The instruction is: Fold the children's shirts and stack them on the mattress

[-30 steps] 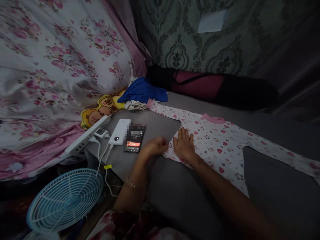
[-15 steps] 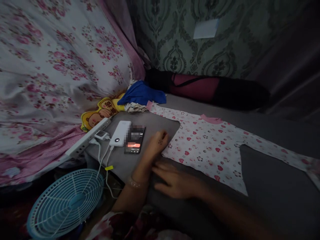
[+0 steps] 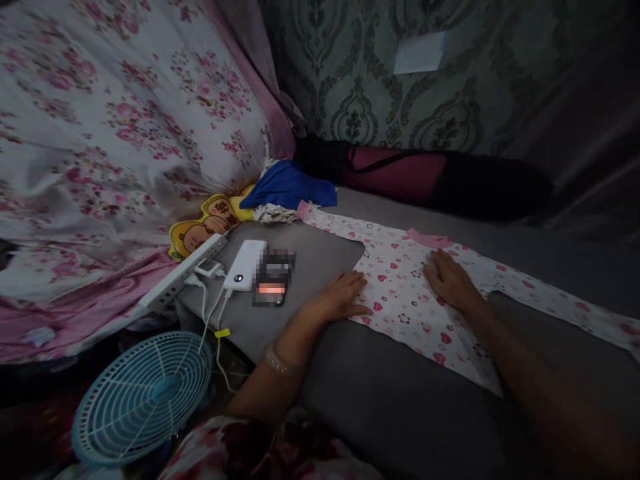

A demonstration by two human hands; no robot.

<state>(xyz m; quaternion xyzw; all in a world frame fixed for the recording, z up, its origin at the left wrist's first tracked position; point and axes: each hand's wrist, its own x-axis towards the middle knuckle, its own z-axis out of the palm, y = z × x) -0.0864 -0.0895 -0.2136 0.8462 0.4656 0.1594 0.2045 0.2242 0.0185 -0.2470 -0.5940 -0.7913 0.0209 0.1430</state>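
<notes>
A white long-sleeved child's shirt (image 3: pixel 395 287), printed with pink hearts and flowers, lies spread flat on the grey bed surface (image 3: pixel 320 250). Its collar and the visible cuff at the far left are pink. My left hand (image 3: pixel 345 295) rests on the shirt's left side near the hem, fingers stretched out and thumb apart. Higher up, below the collar, my right hand (image 3: pixel 449 277) lies on the chest of the shirt with its fingers extended. Neither hand grips the fabric. My right forearm hides part of the shirt's right side.
Left of the shirt lie a phone (image 3: pixel 273 280), a white power bank (image 3: pixel 246 265) and a power strip (image 3: pixel 183 273) with cables. A blue fan (image 3: pixel 165 390) stands at lower left. Behind are a blue cloth (image 3: pixel 290 185), a yellow cushion (image 3: pixel 200 223) and a long black-and-maroon bag (image 3: pixel 395 175).
Both hands have moved onto the shirt from its lower left. The right hand has travelled up and right to the chest; the left hand has opened flat near the hem.
</notes>
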